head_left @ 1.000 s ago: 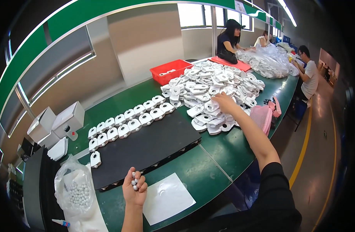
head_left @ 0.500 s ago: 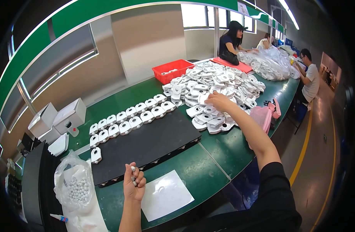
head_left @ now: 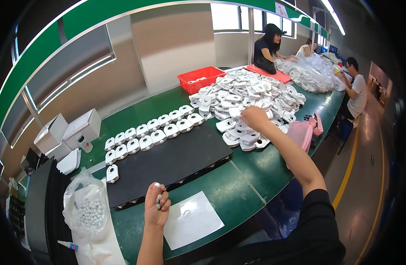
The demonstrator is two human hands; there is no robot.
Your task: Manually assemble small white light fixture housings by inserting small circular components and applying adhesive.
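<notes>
The left hand (head_left: 156, 205) was raised above the near edge of the green desk (head_left: 251, 170), with the fingers (head_left: 161, 198) curled narrow around a few small white balls (head_left: 157, 186). One ball stood out at the top between the fingertips, probably so that it was ready to be put somewhere, while the others waited in the palm. Just to the left of this hand lay a clear plastic bag (head_left: 86, 212) with many more such balls inside, open and close enough for an easy reach.

The right hand (head_left: 254, 117) was stretched far out to the big heap of white plastic parts (head_left: 247, 95). It lay on the near side of the heap, fingers bent down over the parts. I could not tell if it already held one or only touched them.

Between the two hands lay a black mat (head_left: 176, 161). Along its far edge, white parts of the same kind stood in two neat rows (head_left: 154, 132), and one more lay alone at the left corner. The order suggested that each piece had its own place there. A white sheet (head_left: 192, 221) lay near the left hand. A red bin (head_left: 201, 79) stood behind the heap, and white boxes (head_left: 68, 132) stood at the far left. Other people sat at the far end of the desk.
</notes>
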